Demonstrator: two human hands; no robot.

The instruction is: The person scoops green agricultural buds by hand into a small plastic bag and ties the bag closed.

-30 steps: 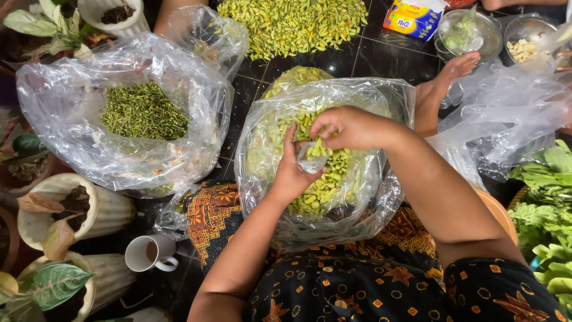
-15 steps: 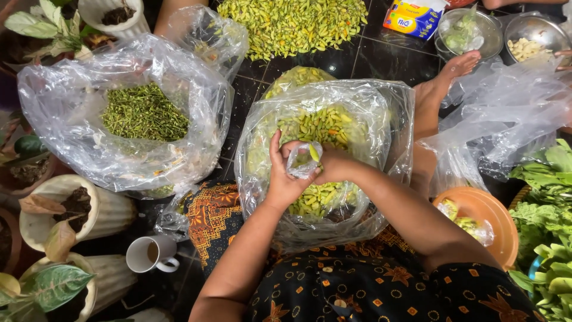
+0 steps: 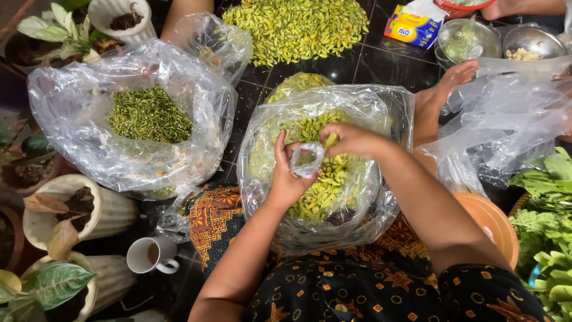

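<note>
Both hands, left hand (image 3: 285, 179) and right hand (image 3: 351, 138), pinch a small clear bag (image 3: 306, 158) open over the big bag of green pods (image 3: 325, 179); the small bag looks empty.

Contents of the small clear bag (image 3: 306, 158) between both hands indiscernible; leafy greens (image 3: 548, 238) edge-cropped.

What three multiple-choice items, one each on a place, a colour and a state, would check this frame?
1. Where is the white mug?
A. left of the person's left arm
B. inside the big bag
C. on the orange dish

2. What colour are the pods in the big clear bag?
A. red
B. yellow-green
C. white

3. What do both hands have in their grip?
A. nothing
B. a spoon
C. a small clear bag

A: the mug stands on the dark floor, lower left.
B: yellow-green pods fill it.
C: left hand and right hand pinch it.
</note>
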